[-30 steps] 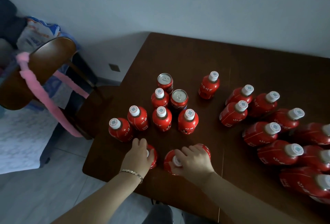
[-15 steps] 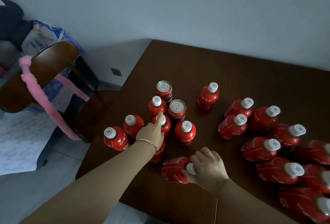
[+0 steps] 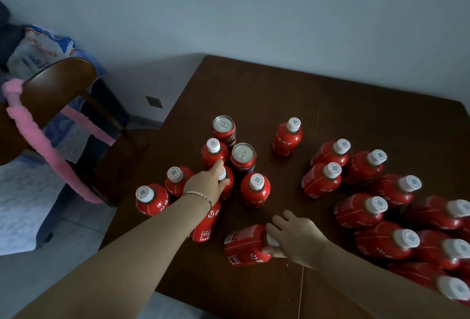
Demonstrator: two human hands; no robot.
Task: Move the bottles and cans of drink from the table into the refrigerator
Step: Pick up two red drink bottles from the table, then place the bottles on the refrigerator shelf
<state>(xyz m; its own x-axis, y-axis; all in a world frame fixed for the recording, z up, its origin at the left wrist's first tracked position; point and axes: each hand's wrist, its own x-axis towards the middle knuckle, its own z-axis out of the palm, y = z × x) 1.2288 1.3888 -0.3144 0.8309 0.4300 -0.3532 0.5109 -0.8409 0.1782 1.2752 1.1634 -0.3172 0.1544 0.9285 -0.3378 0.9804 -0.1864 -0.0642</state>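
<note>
**Stage.** Pick-up at the desk [image 3: 254, 94]. By my judgement the task is at an early point: a large stock stands on the desk, and no refrigerator is in view.

**Right hand** [image 3: 297, 239]. The fingers [image 3: 277, 227] and thumb grasp the neck of a tilted bottle [image 3: 244, 245] near the near edge of the desk. Its white cap shows between them and its base points left. Whether the base rests on the desk or is lifted clear cannot be told.

**Left hand** [image 3: 207, 183]. It reaches into the left cluster, with forefinger and thumb on either side of the cap of the middle bottle [image 3: 227, 186]. Whether they pinch it cannot be told. The near bottle [image 3: 206, 227] sits directly under the left wrist with its top hidden. Whether the hand also holds it cannot be told.

**Stock on the desk.**
- Upright bottles stand close around the left hand.
- Two cans [image 3: 223, 127] stand at the far side of that cluster.
- A lone bottle [image 3: 287, 138] stands further right.
- A dense group of bottles [image 3: 361, 211] fills the right side, several of them touching.

**Next move.**
- The left hand needs a firm pinch on the middle bottle's cap.
- It then needs a straight lift, since neighbouring bottles stand just beside it.
- The forearm could knock the near bottle over.
- The right hand should carry the tilted bottle by its neck towards the refrigerator.
</note>
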